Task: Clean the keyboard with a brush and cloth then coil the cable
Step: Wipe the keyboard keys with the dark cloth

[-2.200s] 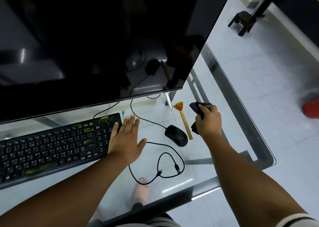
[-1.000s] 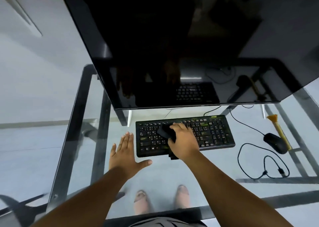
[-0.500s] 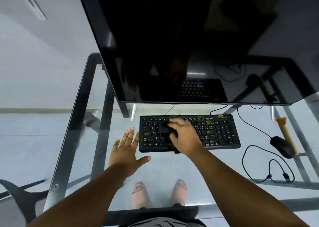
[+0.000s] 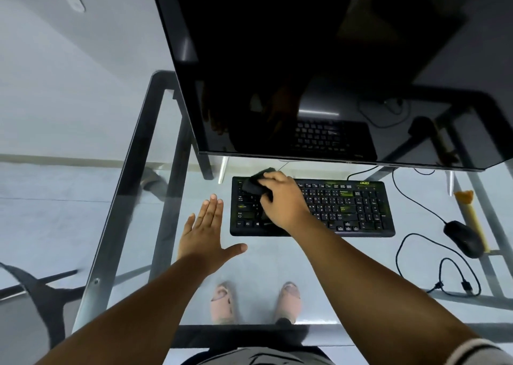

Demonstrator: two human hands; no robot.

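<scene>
The right hand (image 4: 283,202) covers the left-centre keys of the flat black keyboard (image 4: 347,206); the dark crumpled cloth (image 4: 254,184) sits half hidden under its fingers; key legends too small to read; the big black monitor (image 4: 305,59) runs off the top edge.

Single view from the camera worn on my head, looking forward and steeply down through the glass desk (image 4: 133,153) at close range. My forearms enter from the bottom edge; the monitor (image 4: 319,67) fills the upper frame, tilted by the wide-angle lens. No second view shares the scene.
</scene>
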